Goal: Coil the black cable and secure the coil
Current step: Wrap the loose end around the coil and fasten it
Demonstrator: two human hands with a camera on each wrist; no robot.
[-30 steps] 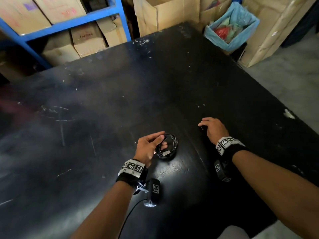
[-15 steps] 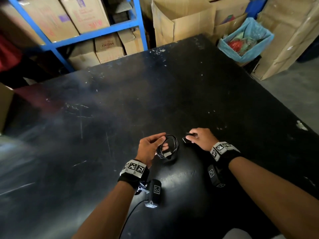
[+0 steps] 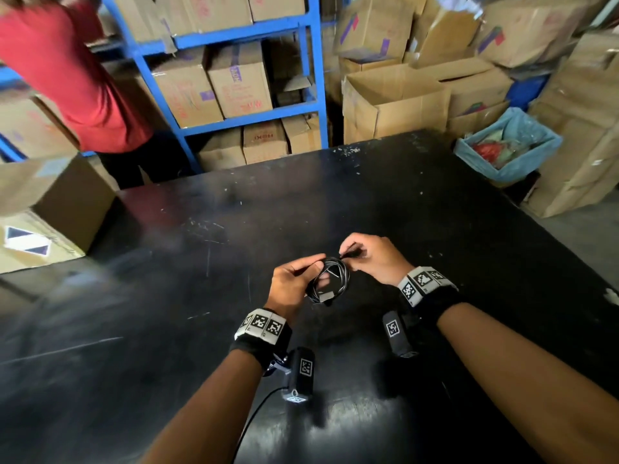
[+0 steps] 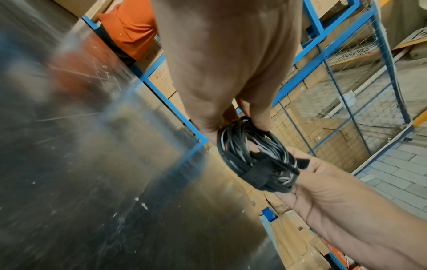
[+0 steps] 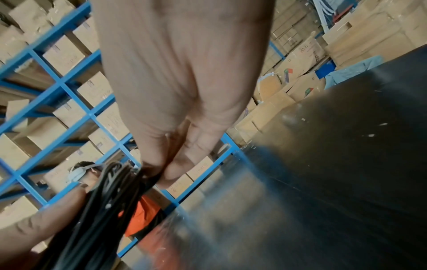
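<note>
Both grips pinch black cable coil (image 3: 330, 279) | strap (image 4: 256, 172) end probably in right hand (image 3: 371, 259) | left hand (image 3: 291, 286) fingertips hidden

A scuffed black surface (image 3: 234, 262) fills the lower frame, with blue shelving (image 3: 315, 78) of cardboard boxes (image 3: 239, 85) at upper centre, a person in a red shirt (image 3: 67, 78) upper left, and a blue-lined bin (image 3: 509, 145) upper right.

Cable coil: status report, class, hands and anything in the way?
Left hand grips the cable coil. Right hand pinches the black strap wrapped round it. Nothing in the way.
</note>
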